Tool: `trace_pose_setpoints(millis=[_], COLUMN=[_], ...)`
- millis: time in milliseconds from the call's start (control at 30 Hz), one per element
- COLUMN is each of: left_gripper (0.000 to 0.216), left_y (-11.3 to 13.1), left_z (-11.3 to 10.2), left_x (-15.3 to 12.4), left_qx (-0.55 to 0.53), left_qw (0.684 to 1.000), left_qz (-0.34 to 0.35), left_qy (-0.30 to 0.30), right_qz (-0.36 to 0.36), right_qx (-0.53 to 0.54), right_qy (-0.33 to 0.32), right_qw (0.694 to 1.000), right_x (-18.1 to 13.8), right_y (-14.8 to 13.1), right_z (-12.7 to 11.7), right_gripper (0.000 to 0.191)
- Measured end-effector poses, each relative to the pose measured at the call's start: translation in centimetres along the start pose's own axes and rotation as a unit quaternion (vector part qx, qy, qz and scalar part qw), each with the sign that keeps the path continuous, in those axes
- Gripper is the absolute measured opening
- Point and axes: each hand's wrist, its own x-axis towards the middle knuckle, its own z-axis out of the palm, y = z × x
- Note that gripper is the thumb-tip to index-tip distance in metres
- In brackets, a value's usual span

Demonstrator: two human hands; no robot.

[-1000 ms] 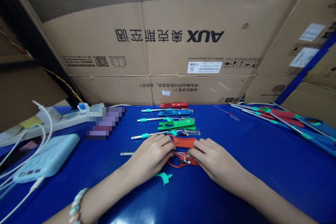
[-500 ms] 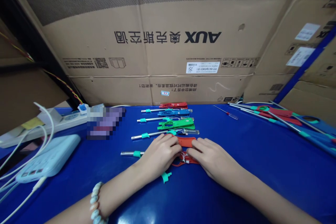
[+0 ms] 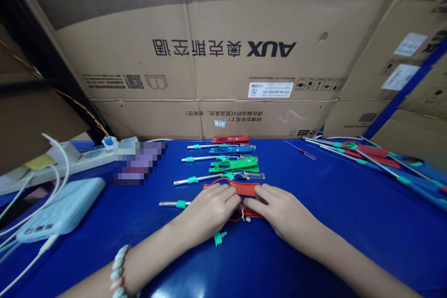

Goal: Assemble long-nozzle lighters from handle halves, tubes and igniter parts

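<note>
My left hand (image 3: 206, 214) and my right hand (image 3: 279, 209) meet over a red plastic tool half (image 3: 246, 214) with small white wires, fingers curled and pressing on it. Its metal probe (image 3: 171, 203) with a teal collar sticks out left from under my left hand. A second red shell (image 3: 244, 187) lies just beyond my fingertips. A loose teal clip (image 3: 220, 237) rests by my left wrist. Behind them lie a green tool (image 3: 235, 165), a blue tool (image 3: 232, 150) and a red tool (image 3: 230, 139), each with a metal probe.
A blue table (image 3: 349, 223) carries a light-blue power bank (image 3: 61, 212) and white cables at left, a power strip (image 3: 87, 158), a small screwdriver (image 3: 300, 150), and a pile of long probes with red and blue handles (image 3: 380, 158) at right. Cardboard boxes (image 3: 216, 46) wall the back.
My left hand has slid right, uncovering the probe's teal collar. My hands have closed in over the red part, which now shows less. The teal clip lies slightly lower.
</note>
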Motion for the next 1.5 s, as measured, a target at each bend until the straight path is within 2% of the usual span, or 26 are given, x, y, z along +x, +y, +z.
trace_pose_setpoints(millis=[200, 433, 633, 833, 1100, 1500], left_gripper=[0.025, 0.021, 0.026, 0.027, 0.026, 0.023], left_y=[-0.2, -0.7, -1.5, -1.8, -1.7, -1.3], left_z=[0.0, -0.6, -1.9, -2.3, -2.3, -2.2], left_x=[-0.4, -0.6, -0.6, -0.6, -0.6, -0.6], left_qx=[-0.015, -0.039, -0.031, -0.042, -0.042, -0.044], left_qw=[1.0, 0.999, 0.997, 0.994, 0.993, 0.992], left_qz=[-0.007, -0.011, -0.044, -0.038, -0.035, -0.056], left_qy=[-0.021, -0.016, -0.057, -0.097, -0.1, -0.107], right_qz=[-0.003, -0.009, -0.007, -0.02, -0.015, -0.016], right_qx=[0.005, 0.0, -0.007, -0.027, -0.034, -0.02], right_qy=[0.009, 0.021, 0.01, 0.024, -0.001, 0.031], right_qw=[1.0, 1.0, 1.0, 0.999, 0.999, 0.999], right_x=[0.1, 0.2, 0.3, 0.1, 0.1, 0.1], right_y=[-0.1, -0.3, -0.5, -0.4, -0.3, -0.4], right_z=[-0.3, -0.4, -0.8, -0.4, -0.3, 0.1], right_gripper=[0.023, 0.022, 0.019, 0.022, 0.024, 0.019])
